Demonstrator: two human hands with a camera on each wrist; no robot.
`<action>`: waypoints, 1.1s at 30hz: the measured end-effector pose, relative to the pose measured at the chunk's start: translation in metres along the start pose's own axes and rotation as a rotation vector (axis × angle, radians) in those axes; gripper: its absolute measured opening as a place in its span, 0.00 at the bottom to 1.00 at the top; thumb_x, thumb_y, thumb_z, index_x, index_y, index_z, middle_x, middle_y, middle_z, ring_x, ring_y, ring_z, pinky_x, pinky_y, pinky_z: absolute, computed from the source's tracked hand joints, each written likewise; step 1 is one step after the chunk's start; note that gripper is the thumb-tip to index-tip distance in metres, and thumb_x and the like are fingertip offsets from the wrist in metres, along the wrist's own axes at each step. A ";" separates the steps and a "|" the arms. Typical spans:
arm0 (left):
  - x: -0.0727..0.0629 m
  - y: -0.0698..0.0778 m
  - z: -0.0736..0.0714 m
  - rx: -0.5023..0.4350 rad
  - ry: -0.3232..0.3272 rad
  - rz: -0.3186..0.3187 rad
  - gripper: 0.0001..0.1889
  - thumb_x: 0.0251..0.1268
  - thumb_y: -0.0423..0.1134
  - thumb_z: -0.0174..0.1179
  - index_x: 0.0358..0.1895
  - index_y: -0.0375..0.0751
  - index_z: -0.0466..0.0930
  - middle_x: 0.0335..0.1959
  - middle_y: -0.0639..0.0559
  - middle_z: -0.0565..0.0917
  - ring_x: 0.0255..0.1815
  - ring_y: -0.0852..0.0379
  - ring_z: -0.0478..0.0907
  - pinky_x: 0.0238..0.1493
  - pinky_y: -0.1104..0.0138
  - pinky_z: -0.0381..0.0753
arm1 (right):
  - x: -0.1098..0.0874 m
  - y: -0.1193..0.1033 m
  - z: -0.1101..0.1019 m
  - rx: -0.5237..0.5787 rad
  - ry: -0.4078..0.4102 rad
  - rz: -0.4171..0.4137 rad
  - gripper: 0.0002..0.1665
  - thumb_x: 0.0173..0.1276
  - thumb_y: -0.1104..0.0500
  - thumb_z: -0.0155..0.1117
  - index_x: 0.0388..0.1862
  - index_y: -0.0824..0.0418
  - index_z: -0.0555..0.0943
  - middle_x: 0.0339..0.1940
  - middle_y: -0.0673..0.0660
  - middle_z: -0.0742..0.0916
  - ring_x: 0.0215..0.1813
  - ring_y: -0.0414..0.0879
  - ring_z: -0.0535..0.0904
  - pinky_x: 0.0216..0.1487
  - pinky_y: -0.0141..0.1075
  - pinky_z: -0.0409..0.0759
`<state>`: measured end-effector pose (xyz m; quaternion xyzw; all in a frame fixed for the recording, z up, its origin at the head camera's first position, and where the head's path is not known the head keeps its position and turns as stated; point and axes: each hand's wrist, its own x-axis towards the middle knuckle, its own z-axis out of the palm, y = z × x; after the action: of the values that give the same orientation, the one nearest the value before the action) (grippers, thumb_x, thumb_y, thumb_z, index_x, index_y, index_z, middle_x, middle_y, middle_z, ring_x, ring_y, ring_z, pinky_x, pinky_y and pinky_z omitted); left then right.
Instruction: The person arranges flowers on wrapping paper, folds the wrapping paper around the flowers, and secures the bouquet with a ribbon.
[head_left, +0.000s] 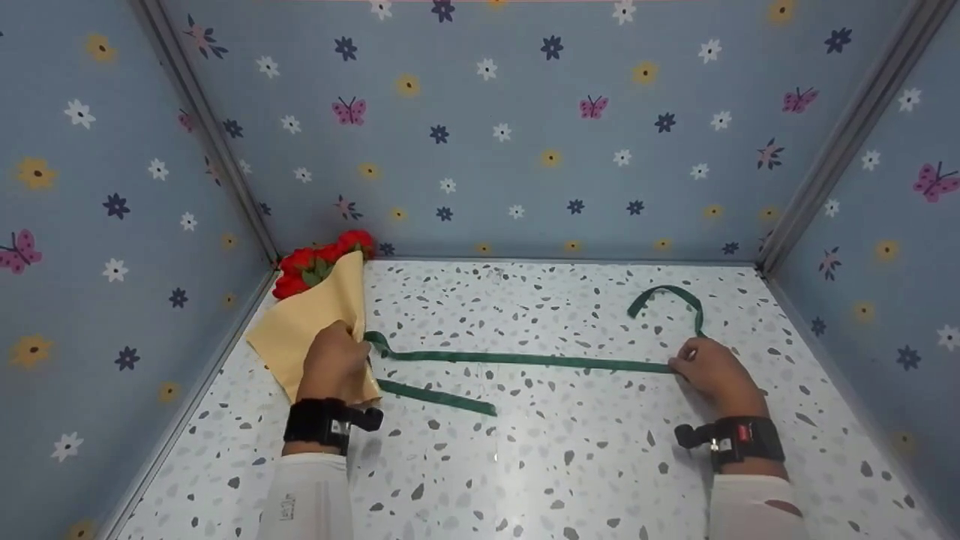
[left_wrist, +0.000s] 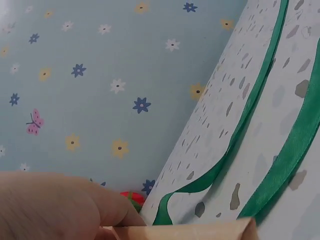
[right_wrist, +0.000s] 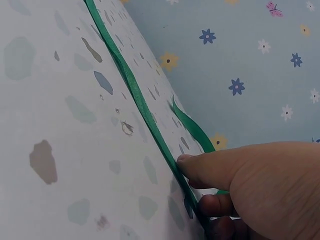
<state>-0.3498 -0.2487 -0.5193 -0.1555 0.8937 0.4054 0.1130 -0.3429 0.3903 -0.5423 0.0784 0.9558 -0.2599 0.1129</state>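
At the left of the table lies a bouquet of red flowers (head_left: 300, 268) wrapped in tan paper (head_left: 300, 341). My left hand (head_left: 335, 361) grips the gathered paper at its lower part; in the left wrist view the paper's edge (left_wrist: 190, 232) shows beside the hand (left_wrist: 55, 207). A green ribbon (head_left: 517, 360) comes out from under the wrap and runs nearly straight to the right. My right hand (head_left: 716, 373) pinches it between thumb and fingers, and its free end curls up behind the hand. A second, shorter ribbon tail (head_left: 439, 396) lies in front of the first.
The white speckled tabletop (head_left: 570, 457) is enclosed by blue flowered panels (head_left: 510, 172) at the back, left and right. The bouquet lies close to the back left corner. A black strap with a small camera is on each wrist.
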 end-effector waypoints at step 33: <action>-0.024 0.048 0.088 0.149 -0.028 0.321 0.18 0.84 0.26 0.52 0.67 0.39 0.83 0.61 0.45 0.85 0.60 0.45 0.80 0.74 0.51 0.80 | -0.032 -0.197 0.109 0.403 -0.226 -0.328 0.24 0.85 0.47 0.69 0.71 0.58 0.85 0.54 0.57 0.93 0.49 0.52 0.92 0.49 0.44 0.92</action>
<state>-0.3387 -0.1475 -0.5354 0.0037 0.9329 0.3532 0.0702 -0.3339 0.1632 -0.5314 -0.0860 0.8662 -0.4666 0.1571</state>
